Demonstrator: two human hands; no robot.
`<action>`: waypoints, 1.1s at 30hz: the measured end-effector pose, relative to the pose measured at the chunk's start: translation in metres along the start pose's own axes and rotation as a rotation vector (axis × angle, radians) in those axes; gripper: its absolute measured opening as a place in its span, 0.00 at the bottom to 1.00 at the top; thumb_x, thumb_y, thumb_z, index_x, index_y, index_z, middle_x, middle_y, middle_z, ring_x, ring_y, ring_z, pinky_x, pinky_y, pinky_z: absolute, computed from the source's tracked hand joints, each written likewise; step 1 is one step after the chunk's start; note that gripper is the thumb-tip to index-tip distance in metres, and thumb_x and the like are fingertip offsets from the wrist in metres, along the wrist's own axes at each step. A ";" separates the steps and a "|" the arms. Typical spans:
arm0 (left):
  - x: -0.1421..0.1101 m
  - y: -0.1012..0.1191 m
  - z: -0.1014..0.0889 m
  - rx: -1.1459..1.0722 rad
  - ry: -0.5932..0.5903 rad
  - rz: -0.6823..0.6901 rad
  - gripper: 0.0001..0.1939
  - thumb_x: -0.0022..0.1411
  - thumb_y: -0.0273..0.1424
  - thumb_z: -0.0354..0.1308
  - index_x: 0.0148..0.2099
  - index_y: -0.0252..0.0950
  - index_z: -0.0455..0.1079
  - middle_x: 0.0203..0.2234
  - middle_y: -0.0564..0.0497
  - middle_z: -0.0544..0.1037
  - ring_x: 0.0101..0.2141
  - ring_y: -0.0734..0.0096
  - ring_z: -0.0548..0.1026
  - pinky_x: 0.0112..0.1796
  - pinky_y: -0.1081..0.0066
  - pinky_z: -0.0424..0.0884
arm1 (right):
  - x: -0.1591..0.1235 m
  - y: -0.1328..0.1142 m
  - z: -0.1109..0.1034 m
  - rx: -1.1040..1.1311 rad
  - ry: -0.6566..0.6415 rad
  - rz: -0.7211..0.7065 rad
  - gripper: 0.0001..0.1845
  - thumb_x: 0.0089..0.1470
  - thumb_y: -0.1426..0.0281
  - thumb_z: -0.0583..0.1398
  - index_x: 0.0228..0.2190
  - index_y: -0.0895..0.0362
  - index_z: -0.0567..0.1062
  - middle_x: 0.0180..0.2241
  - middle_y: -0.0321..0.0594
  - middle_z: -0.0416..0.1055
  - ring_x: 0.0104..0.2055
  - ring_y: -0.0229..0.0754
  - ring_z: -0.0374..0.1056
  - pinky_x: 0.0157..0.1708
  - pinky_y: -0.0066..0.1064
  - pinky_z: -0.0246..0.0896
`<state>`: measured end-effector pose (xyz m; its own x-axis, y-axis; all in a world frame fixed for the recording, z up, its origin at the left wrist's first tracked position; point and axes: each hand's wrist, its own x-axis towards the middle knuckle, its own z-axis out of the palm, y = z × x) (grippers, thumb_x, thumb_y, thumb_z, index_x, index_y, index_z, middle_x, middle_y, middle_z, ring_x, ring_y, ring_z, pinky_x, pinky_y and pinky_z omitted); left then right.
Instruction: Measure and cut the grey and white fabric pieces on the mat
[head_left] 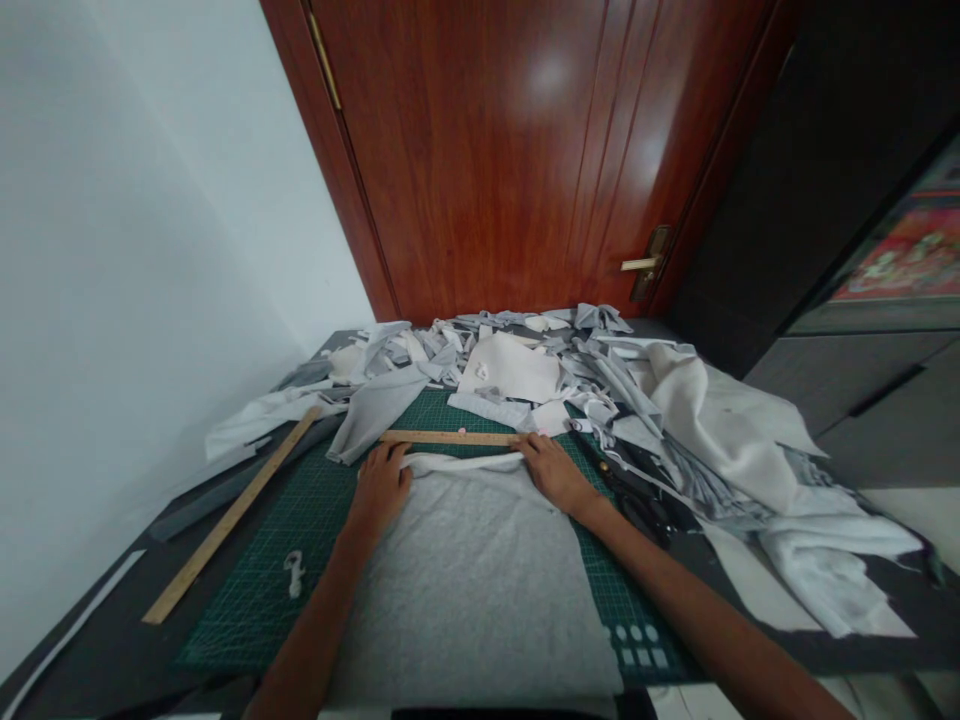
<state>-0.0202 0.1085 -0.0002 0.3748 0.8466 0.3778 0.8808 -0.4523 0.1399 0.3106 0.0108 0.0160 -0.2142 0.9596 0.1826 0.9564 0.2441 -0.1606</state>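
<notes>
A light grey piece of fabric lies over the green cutting mat and reaches the table's near edge. Its far edge is rolled or folded over into a pale band. My left hand is closed on the far left corner of that band, and my right hand on the far right corner. Just beyond the band, a wooden ruler lies crosswise on the mat; the fingers of my right hand are close by its right end. My fingertips are partly hidden by the cloth.
Fabric scraps are heaped along the back of the table. A longer wooden ruler lies slanted at left. Black-handled scissors rest right of my right hand, beside piled cloth. A small crumpled white scrap sits on the mat.
</notes>
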 end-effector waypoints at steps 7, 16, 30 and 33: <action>0.037 -0.022 0.016 -0.069 -0.015 -0.032 0.22 0.66 0.28 0.51 0.60 0.32 0.68 0.59 0.36 0.74 0.60 0.48 0.70 0.61 0.51 0.66 | 0.043 0.013 0.003 -0.093 -0.013 0.157 0.24 0.70 0.73 0.51 0.64 0.54 0.69 0.56 0.53 0.69 0.56 0.53 0.64 0.55 0.40 0.57; 0.056 -0.003 -0.015 0.051 0.075 -0.042 0.26 0.61 0.21 0.51 0.61 0.32 0.67 0.56 0.37 0.73 0.61 0.46 0.67 0.63 0.50 0.61 | 0.066 0.006 -0.025 -0.105 -0.063 0.216 0.20 0.68 0.75 0.52 0.56 0.62 0.75 0.55 0.61 0.72 0.58 0.58 0.65 0.56 0.46 0.58; 0.017 0.006 0.001 -0.177 0.015 0.207 0.26 0.64 0.19 0.49 0.61 0.36 0.72 0.64 0.41 0.69 0.66 0.54 0.63 0.67 0.50 0.61 | 0.136 -0.033 -0.011 -0.026 -0.135 0.150 0.14 0.70 0.67 0.58 0.51 0.61 0.77 0.53 0.51 0.75 0.53 0.49 0.73 0.54 0.46 0.70; 0.015 0.014 -0.005 -0.264 -0.089 0.347 0.25 0.63 0.18 0.48 0.58 0.39 0.74 0.54 0.45 0.76 0.59 0.60 0.71 0.63 0.55 0.68 | 0.124 -0.026 -0.008 0.002 -0.093 0.101 0.19 0.72 0.74 0.51 0.53 0.62 0.78 0.54 0.56 0.74 0.57 0.48 0.71 0.58 0.40 0.64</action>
<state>-0.0032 0.1136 0.0118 0.6688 0.6476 0.3652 0.5986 -0.7604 0.2520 0.2609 0.1228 0.0508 -0.1348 0.9881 0.0744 0.9736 0.1461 -0.1752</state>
